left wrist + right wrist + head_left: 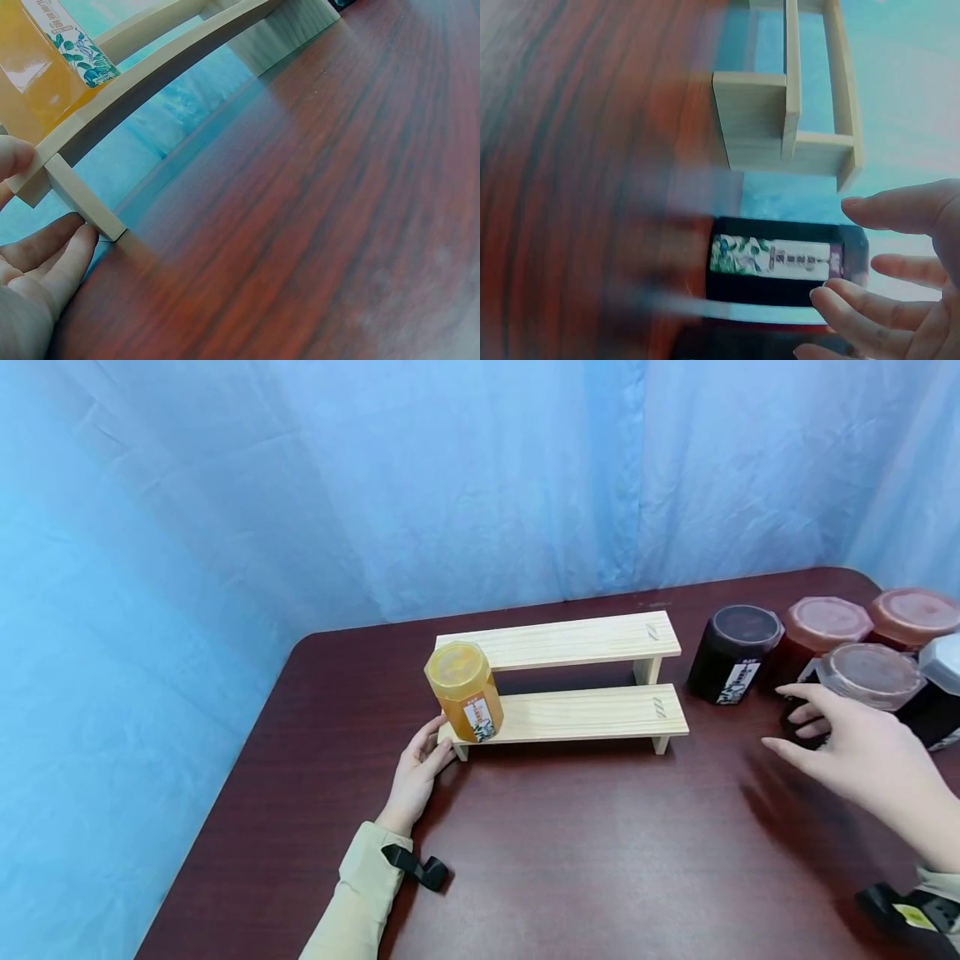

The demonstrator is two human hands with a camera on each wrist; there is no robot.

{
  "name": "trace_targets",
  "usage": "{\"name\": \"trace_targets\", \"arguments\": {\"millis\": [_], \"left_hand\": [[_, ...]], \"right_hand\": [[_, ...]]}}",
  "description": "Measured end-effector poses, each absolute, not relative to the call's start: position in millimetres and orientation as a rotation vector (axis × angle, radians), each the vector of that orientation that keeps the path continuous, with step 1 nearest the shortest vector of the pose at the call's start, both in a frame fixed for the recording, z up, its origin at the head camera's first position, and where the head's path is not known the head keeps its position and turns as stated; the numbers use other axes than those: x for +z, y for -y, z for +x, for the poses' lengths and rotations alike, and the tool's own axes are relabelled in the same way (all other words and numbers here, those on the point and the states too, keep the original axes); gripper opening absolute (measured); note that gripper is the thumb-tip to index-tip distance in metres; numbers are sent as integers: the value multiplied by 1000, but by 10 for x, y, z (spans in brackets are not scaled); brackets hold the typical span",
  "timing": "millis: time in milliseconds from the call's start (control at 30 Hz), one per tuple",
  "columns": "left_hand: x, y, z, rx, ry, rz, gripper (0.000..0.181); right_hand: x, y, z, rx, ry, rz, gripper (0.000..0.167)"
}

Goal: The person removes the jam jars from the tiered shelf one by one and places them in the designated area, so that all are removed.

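A two-step wooden shelf (577,714) stands on the table, and a honey-coloured jar with a yellow lid (461,689) sits at the left end of its lower step. My left hand (416,768) holds that same end; in the left wrist view the thumb is at the board's edge and the fingertips (86,232) touch the leg below. Over on the right, my right hand (862,735) hovers with thumb and fingers spread, holding nothing. It is in front of a dark jar with a clear lid (870,668), partly hiding it. A black-lidded dark jar (795,259) stands nearby, close to the shelf.
Two jars with reddish lids, one nearer (828,618) and one farther right (915,610), stand behind the clear-lidded jar. At the right edge is a dark jar with a white lid (943,660). A blue curtain (487,485) hangs behind the dark red table (562,852).
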State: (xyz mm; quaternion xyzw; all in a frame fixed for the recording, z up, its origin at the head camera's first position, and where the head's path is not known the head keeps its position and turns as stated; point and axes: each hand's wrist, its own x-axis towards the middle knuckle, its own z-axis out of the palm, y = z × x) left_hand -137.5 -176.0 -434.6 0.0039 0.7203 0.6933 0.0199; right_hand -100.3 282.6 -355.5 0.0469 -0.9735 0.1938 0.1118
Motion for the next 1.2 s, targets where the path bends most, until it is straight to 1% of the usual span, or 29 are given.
{"name": "trace_targets", "arguments": {"millis": [333, 467, 567, 733, 867, 1200], "left_hand": [[-4349, 1754, -1368, 2165, -2229, 39, 46], [-4340, 1751, -1363, 2175, -2220, 38, 46], [-4328, 1748, -1362, 2175, -2214, 38, 46], [-4321, 1741, -1366, 2168, -2212, 32, 46], [-4329, 1746, -1368, 2162, -2224, 29, 46], [-4326, 1739, -1359, 2167, -2224, 40, 46]], "right_hand": [[-3627, -2638, -1049, 704, 2699, 335, 54], [-3630, -2516, -1074, 737, 2649, 403, 57], [-3618, -2402, -1106, 789, 2608, 464, 59], [-3520, -2193, -1195, 938, 2544, 559, 58], [-3453, -2013, -1282, 968, 2532, 613, 58], [-3371, -1528, -1454, 1119, 2586, 716, 65]]}}
